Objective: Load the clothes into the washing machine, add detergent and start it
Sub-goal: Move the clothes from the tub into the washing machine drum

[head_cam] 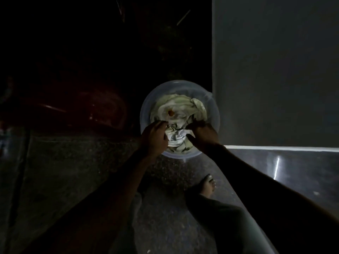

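- In dim light, we reach both arms down into a round translucent pale-blue plastic basin (144,114) that stands on the speckled stone floor (73,162), at 12 o'clock from our bare foot (207,186).
- The crumpled pale-green and white clothes (181,109) lie heaped inside the basin, none of them lifted out.
- Our left hand (156,136), at 7 o'clock on the basin, has its grip curled into the cloth at the near edge; our right hand (203,134), at 5 o'clock, likewise has its fingers closed in the white fabric.
- A tall grey flat panel (275,70) rises at 3 o'clock, just beside the basin; we cannot tell in this gloom whether it is the washing machine.
- We judge the job barely begun: the load is only now being gathered, and loading, detergent and starting all remain.
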A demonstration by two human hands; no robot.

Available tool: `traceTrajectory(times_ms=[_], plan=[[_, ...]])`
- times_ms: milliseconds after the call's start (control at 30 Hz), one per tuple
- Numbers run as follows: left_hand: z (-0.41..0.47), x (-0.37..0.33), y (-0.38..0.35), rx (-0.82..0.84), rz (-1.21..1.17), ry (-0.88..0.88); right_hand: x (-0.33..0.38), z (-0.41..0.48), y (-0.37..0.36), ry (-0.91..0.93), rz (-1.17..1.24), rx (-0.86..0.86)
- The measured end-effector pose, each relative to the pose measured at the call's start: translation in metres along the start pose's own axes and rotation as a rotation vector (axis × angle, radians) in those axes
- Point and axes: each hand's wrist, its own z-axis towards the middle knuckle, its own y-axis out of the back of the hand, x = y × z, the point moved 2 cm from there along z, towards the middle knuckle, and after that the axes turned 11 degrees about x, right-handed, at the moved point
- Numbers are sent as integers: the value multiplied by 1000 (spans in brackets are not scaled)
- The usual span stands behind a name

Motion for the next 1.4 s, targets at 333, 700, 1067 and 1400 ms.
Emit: traceTrajectory(times_ms=[333,700,1067,1400], plan=[[41,65,-81,133,12,51,-35,79,-86,-71,-105,86],[-9,-4,21,204,-188,158,-8,-49,45,-214,490,-328],[-56,-114,176,127,-567,137,91,-158,236,21,973,-672],[-77,-190,296,-97,-956,308,142,-234,340,274,977,-697]])
